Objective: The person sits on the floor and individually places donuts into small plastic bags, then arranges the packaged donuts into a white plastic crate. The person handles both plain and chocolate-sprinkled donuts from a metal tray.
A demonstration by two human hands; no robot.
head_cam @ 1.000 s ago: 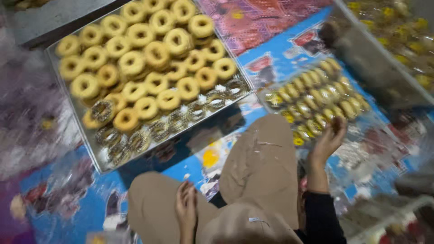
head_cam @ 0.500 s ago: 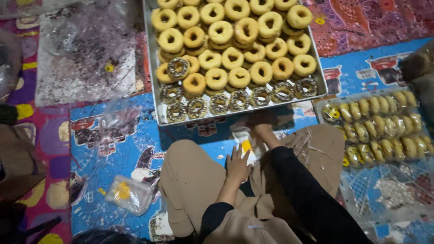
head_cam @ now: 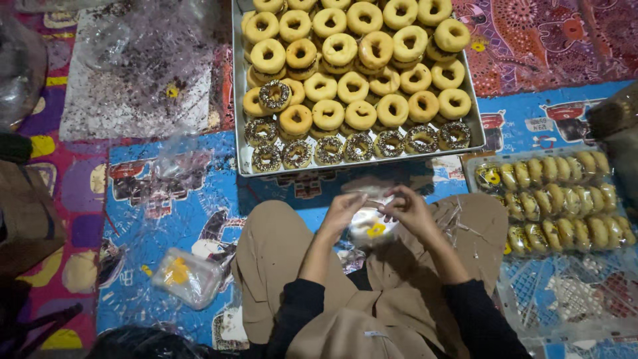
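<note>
Clear plastic crinkles between both hands: the left hand (head_cam: pixel 341 211) and right hand (head_cam: pixel 411 209) each pinch the top edge of a small plastic bag (head_cam: pixel 372 228) with a yellow mark, held over the person's lap. Just beyond sits a metal tray (head_cam: pixel 237 100) piled with ring doughnuts (head_cam: pixel 352 60).

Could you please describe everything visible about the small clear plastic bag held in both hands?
The small clear plastic bag is thin, crinkled and glossy, with a yellow mark on its front. Its contents cannot be made out. It sits above the lap between the knees, just below the metal tray of doughnuts. The left hand pinches its upper left edge, the right hand its upper right; nothing else touches it.
</note>
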